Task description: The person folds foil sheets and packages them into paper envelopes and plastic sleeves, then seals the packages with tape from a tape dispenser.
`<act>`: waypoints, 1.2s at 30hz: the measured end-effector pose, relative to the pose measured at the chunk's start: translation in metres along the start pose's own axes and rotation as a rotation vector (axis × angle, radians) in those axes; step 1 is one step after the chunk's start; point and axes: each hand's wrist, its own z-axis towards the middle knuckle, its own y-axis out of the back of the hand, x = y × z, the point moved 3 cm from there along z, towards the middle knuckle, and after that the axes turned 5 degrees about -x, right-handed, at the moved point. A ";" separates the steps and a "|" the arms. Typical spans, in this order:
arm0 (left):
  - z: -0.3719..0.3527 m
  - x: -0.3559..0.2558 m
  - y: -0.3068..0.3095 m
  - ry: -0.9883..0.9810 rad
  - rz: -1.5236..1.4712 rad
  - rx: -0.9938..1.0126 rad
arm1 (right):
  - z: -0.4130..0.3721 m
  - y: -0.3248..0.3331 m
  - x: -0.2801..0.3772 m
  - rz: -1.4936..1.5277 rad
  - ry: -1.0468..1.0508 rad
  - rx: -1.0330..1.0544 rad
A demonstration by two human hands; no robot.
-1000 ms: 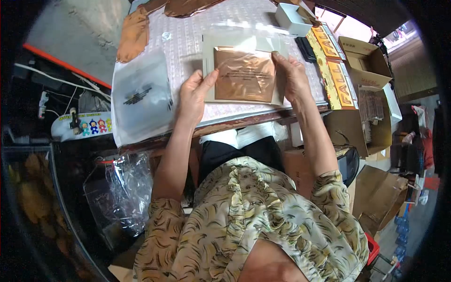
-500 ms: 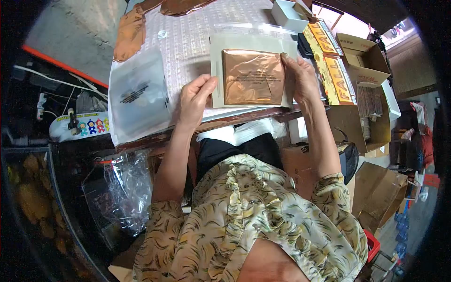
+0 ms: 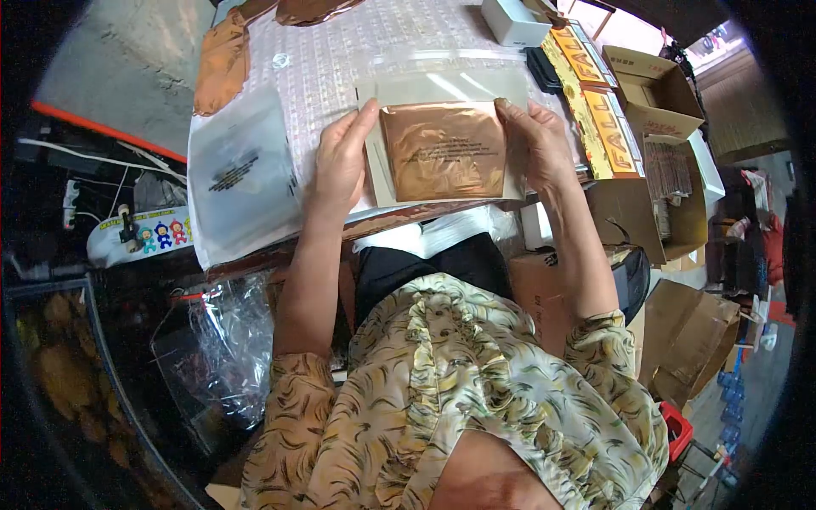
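A frosted plastic bag [image 3: 425,83] with black print is held over the near edge of the table, with a flat copper-coloured foil packet [image 3: 446,161] showing through it. My left hand [image 3: 342,161] pinches the bag's left side, thumb on top near the packet's upper left corner. On the opposite side, my right hand [image 3: 544,149] grips the bag's right edge, its thumb at the packet's upper right corner. The fingers beneath the bag are hidden. Left of my left hand lies a pile of similar frosted bags [image 3: 242,174] on the table.
Copper-coloured foil packets [image 3: 223,70] lie at the table's far left. Yellow boxes marked FALL [image 3: 599,127], a black object [image 3: 544,70] and a white box [image 3: 514,24] stand at the right. Open cardboard boxes [image 3: 653,89] are beyond. A skateboard [image 3: 140,238] is below left.
The bag and packet have moved slightly left and tilted more toward me. My left hand has shifted up the bag's side, its thumb now at the packet's upper corner. My right hand keeps hold.
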 end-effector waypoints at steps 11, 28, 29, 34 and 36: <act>-0.001 0.029 0.004 -0.065 -0.001 -0.205 | 0.005 0.017 -0.004 -0.147 -0.037 -0.043; -0.005 0.033 0.002 0.014 0.053 -0.169 | 0.003 0.022 -0.001 -0.089 -0.083 -0.019; -0.007 0.032 0.000 0.046 0.002 -0.181 | 0.002 0.013 -0.003 -0.078 -0.049 -0.089; -0.008 0.036 0.007 0.132 -0.046 -0.215 | 0.008 0.016 -0.011 -0.089 -0.024 -0.147; -0.007 0.037 0.009 0.151 -0.080 -0.233 | 0.005 0.012 -0.009 -0.083 -0.026 -0.135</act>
